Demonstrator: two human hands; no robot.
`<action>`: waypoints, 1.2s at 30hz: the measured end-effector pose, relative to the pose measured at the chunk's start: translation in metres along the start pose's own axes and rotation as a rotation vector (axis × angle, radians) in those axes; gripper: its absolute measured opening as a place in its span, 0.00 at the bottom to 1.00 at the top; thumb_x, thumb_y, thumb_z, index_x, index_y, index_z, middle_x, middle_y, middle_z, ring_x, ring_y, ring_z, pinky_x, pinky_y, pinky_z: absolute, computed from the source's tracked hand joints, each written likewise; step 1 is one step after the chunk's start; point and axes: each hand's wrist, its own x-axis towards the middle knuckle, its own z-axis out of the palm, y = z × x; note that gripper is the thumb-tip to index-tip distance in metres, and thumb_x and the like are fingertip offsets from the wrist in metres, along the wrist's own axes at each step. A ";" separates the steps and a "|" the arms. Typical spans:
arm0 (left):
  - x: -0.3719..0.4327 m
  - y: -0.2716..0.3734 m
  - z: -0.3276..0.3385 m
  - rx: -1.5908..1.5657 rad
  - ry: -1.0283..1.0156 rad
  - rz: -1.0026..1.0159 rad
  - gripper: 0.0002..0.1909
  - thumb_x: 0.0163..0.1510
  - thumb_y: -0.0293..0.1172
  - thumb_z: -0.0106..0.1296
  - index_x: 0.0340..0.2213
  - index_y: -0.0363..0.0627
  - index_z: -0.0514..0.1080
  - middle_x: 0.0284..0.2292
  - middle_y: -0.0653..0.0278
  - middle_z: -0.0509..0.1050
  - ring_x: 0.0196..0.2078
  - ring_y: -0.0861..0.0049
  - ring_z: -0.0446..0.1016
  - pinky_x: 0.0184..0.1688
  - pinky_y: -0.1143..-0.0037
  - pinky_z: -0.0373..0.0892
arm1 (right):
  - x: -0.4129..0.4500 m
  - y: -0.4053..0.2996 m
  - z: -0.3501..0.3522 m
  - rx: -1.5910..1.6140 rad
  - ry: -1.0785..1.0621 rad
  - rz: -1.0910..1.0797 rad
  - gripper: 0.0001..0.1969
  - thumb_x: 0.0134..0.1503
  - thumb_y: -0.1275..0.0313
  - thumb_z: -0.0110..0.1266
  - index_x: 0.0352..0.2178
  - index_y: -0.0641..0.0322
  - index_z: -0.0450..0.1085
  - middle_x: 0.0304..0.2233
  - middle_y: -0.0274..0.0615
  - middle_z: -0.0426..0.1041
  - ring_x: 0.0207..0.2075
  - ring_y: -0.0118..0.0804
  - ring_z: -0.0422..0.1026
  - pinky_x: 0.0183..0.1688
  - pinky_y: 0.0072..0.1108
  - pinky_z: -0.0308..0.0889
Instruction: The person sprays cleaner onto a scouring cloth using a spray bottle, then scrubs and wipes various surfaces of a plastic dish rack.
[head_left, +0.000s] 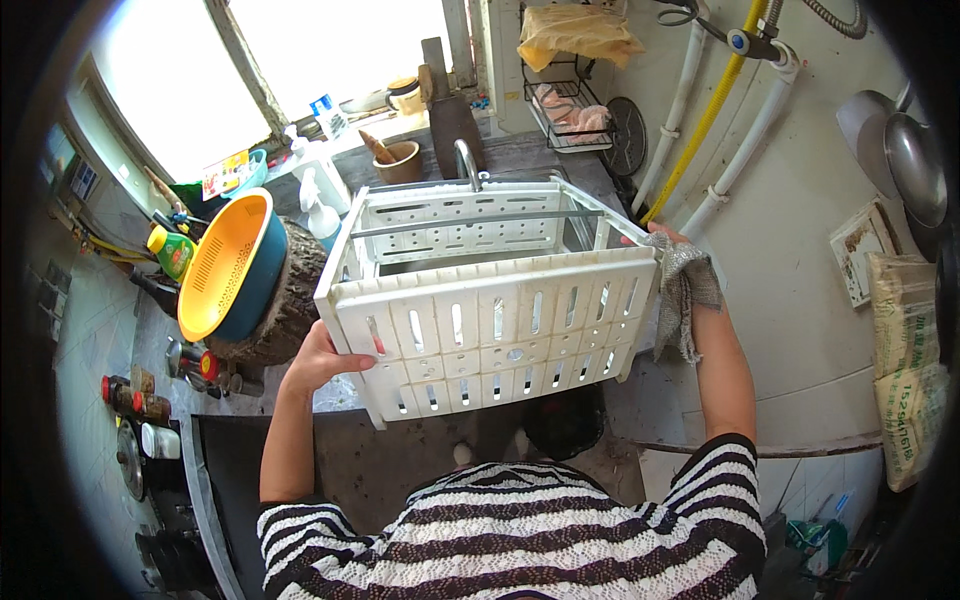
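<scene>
A white plastic crate (480, 322) with slotted walls is held tilted in front of me, above the sink and the counter's edge. A thin grey bar (480, 223) spans its open top. My left hand (324, 361) grips the crate's near left corner, with the thumb on the front wall. At the right end, my right hand (670, 232) holds the crate's side, its fingers partly hidden. A grey woven cloth (686, 289) hangs over that hand and wrist. Behind the crate rises a metal faucet (468, 161); most of the sink is hidden.
On the left, a yellow colander in a blue basin (240, 262) rests on a wooden chopping block (296, 281). Spray bottle (319, 214), mortar (397, 161) and cleaver (454, 135) line the back. Pipes (750, 142) run along the right wall. A black bin (566, 424) stands below.
</scene>
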 end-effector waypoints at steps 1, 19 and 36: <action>-0.002 -0.003 -0.001 -0.001 0.009 -0.004 0.23 0.26 0.23 0.59 0.31 0.39 0.66 0.22 0.65 0.71 0.28 0.81 0.70 0.33 0.79 0.64 | -0.008 0.001 0.010 -0.105 0.076 -0.094 0.14 0.46 0.65 0.49 0.29 0.67 0.66 0.25 0.46 0.70 0.23 0.34 0.70 0.28 0.20 0.67; 0.005 -0.033 -0.018 -0.628 0.132 -0.086 0.24 0.52 0.42 0.33 0.45 0.36 0.56 0.37 0.60 0.67 0.40 0.77 0.65 0.44 0.77 0.59 | -0.043 0.009 0.016 -0.355 -0.121 -0.029 0.17 0.41 0.69 0.48 0.34 0.68 0.67 0.22 0.41 0.68 0.19 0.27 0.66 0.23 0.15 0.64; 0.010 -0.042 -0.030 -0.628 0.153 -0.298 0.20 0.50 0.42 0.36 0.38 0.38 0.62 0.32 0.61 0.70 0.35 0.77 0.68 0.38 0.78 0.64 | -0.050 0.021 0.013 -0.210 -0.072 0.042 0.15 0.43 0.71 0.47 0.32 0.71 0.67 0.24 0.42 0.69 0.22 0.27 0.67 0.26 0.15 0.64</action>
